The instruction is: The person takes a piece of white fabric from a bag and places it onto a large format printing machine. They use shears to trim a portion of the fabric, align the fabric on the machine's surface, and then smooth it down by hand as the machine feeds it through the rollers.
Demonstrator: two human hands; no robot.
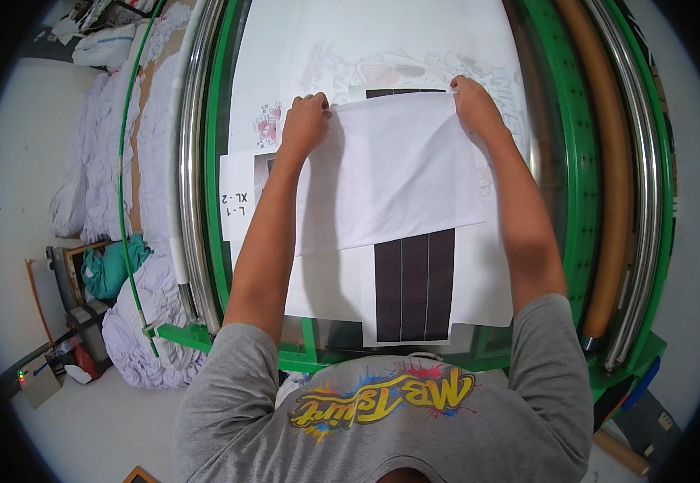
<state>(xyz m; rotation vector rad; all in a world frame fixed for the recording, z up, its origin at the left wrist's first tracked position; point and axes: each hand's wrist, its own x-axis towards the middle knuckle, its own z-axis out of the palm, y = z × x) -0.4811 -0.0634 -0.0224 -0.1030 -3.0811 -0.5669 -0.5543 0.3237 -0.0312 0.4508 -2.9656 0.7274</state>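
A white fabric piece (398, 173) is stretched between my hands, with a few creases and a shadow along its left side. My left hand (307, 121) pinches its far left corner, and my right hand (472, 103) pinches the far right corner. Below the fabric runs a black printed strip (414, 290) with thin pale lines, on white paper; its far end shows just beyond the cloth. The fabric covers the strip's middle. Beside my left forearm, a white sheet (235, 201) carries printed characters. A pink floral print (268, 126) lies left of my left hand.
A large white paper sheet (286, 48) covers the green-framed machine bed (220, 97). Metal rollers (193, 145) stand on the left, and a brown roll (607, 185) with another metal roller lies on the right. Heaped white cloth (157, 330) is at the left.
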